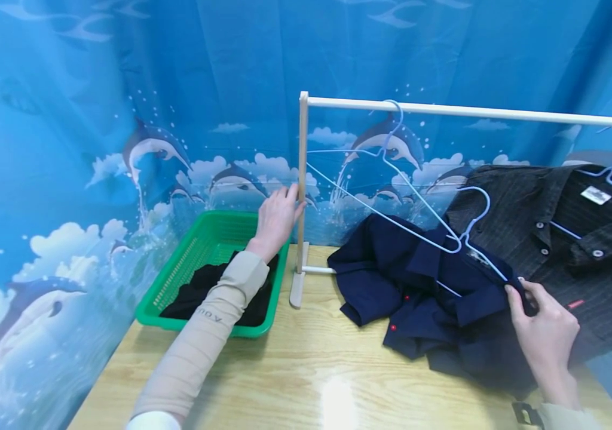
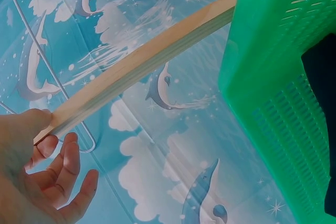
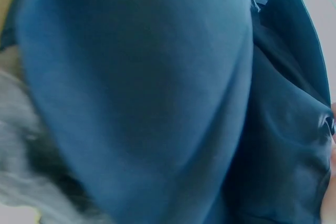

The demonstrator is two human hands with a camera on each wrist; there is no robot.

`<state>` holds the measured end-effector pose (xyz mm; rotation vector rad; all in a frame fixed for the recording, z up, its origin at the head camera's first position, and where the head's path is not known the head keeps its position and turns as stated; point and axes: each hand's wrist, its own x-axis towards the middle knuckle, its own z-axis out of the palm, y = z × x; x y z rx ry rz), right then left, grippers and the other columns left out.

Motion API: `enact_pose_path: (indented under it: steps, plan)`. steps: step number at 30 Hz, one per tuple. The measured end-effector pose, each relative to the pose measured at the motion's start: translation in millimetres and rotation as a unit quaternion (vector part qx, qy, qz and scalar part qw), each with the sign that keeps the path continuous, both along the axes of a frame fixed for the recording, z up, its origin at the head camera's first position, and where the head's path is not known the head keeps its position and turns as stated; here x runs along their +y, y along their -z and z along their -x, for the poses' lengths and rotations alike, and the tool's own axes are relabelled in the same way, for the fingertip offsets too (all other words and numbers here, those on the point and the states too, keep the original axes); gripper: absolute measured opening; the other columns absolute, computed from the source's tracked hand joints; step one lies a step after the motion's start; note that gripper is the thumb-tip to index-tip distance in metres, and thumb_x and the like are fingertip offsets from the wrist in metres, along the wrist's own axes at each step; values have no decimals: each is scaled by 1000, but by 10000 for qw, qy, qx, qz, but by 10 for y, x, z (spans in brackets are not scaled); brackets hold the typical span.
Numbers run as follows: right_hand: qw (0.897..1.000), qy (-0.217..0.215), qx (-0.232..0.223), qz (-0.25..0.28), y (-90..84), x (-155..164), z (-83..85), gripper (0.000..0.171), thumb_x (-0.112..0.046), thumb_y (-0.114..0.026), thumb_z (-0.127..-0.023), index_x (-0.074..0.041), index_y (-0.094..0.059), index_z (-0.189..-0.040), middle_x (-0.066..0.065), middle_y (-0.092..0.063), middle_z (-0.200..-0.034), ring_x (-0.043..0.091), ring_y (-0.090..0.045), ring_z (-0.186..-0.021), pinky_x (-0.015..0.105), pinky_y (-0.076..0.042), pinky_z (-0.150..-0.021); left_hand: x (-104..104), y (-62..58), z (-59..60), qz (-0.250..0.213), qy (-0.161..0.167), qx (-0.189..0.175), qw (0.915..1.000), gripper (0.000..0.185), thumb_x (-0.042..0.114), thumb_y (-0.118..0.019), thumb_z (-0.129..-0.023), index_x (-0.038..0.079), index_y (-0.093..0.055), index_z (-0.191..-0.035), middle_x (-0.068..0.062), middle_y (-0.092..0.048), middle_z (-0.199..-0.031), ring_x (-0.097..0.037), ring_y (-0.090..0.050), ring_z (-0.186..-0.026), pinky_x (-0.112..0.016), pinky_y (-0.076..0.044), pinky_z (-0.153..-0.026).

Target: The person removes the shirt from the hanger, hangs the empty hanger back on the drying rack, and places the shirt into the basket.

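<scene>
worktop (image 1: 306, 370): pale wood, nearest the camera, bearing the rack, basket and shirts.
curtain (image 1: 96, 107): blue dolphin print, behind everything.
rack (image 1: 302, 179): one, wooden; upright post on a foot, rail running right.
shirts: two. navy shirt (image 1: 424, 298) crumpled on the worktop by the rack's foot; dark striped shirt (image 1: 569, 239) on a hanger at the rail's right end.
basket (image 1: 214, 239): one, green, left of the rack, dark cloth inside.
hangers: three light blue wire ones. empty hanger (image 1: 386, 155) hooked on the rail; second hanger (image 1: 473, 239) threaded into the navy shirt, hook free; the third carries the striped shirt.
left hand (image 1: 276, 218): thumb and fingers loosely round the post, steadying it; fingers fairly straight in the wrist view.
right hand (image 1: 545, 328): pinching the navy shirt near its collar.
doing it well: probably keep the post braced, seat both shoulders on the wire, then lift by the hook so the shirt does not slip off.
</scene>
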<state>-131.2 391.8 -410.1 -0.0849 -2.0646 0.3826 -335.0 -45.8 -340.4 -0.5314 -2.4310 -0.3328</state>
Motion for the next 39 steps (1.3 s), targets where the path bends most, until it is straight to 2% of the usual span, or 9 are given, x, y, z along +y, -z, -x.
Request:
enact_pose_path:
  steps: [2, 4, 5, 7, 14, 15, 25, 34, 39]
  plan:
    - [10000, 7, -1, 12, 31, 2, -23, 23, -9, -78, -86, 7, -72, -101, 26, -70, -79, 36, -61, -62, 31, -27, -53, -1, 5, 4, -11, -18, -1, 10000, 29, 35, -57, -104, 9, -56, -116, -10, -64, -98, -24, -63, -80, -33, -54, -62]
    - [10000, 13, 4, 54, 57, 1, -43, 22, -10, -78, -85, 6, -72, -100, 24, -70, -77, 12, -58, -62, 31, -27, -52, -3, 9, 7, -15, -28, 1, 10000, 29, 35, -57, -104, 9, -56, -117, -9, -64, -98, -24, -63, -80, -33, -54, -63]
    - [10000, 17, 21, 73, 68, 1, -51, 21, -10, -78, -85, 5, -72, -99, 24, -70, -77, 4, -54, -63, 31, -27, -52, -2, 10, 8, -14, -32, -3, 10000, 29, 35, -57, -104, 9, -56, -117, -9, -64, -98, -24, -63, -81, -33, -54, -63]
    - [9999, 36, 33, 122, 86, -1, -69, 21, -10, -78, -84, 5, -72, -98, 23, -70, -76, -15, -42, -70, 32, -28, -52, -1, 9, 11, -9, -27, -3, 10000, 29, 35, -57, -104, 8, -56, -117, -10, -65, -98, -24, -63, -80, -33, -54, -62]
    - [9997, 40, -19, 220, 143, -2, -131, 22, -11, -77, -85, 5, -71, -98, 25, -69, -76, -29, -33, -78, 31, -29, -54, 8, -1, 16, -13, -18, 6, 10000, 29, 35, -58, -104, 8, -57, -117, -10, -65, -98, -25, -63, -80, -33, -54, -62]
    - [9997, 40, -40, 241, 152, -1, -144, 22, -12, -77, -85, 5, -71, -98, 24, -68, -76, -33, -25, -83, 32, -29, -54, 9, -1, 16, -10, -16, 11, 10000, 30, 35, -58, -104, 8, -56, -117, -10, -65, -98, -25, -63, -80, -33, -54, -62]
    - [9995, -21, -68, 314, 221, -18, -293, 25, -14, -76, -84, 7, -70, -96, 26, -67, -76, -34, -25, -85, 29, -30, -54, 1, -4, 0, -13, 0, 4, 10000, 30, 35, -57, -104, 8, -56, -118, -10, -64, -98, -24, -62, -79, -32, -53, -61]
    - [9994, -145, 113, 309, 235, -53, -336, 28, -17, -74, -85, 9, -70, -95, 27, -67, -74, -35, -27, -87, 30, -31, -55, 1, -10, -7, -17, 23, -29, 10000, 30, 35, -57, -105, 9, -56, -118, -10, -64, -99, -24, -62, -79, -32, -53, -61]
    - [9987, -201, 251, 395, 253, -73, -341, 29, -19, -74, -85, 8, -71, -95, 26, -66, -73, -34, -30, -86, 14, -28, -59, -3, -3, 0, -24, 47, -10, 10000, 29, 35, -57, -105, 8, -56, -118, -10, -64, -99, -25, -62, -80, -33, -53, -62]
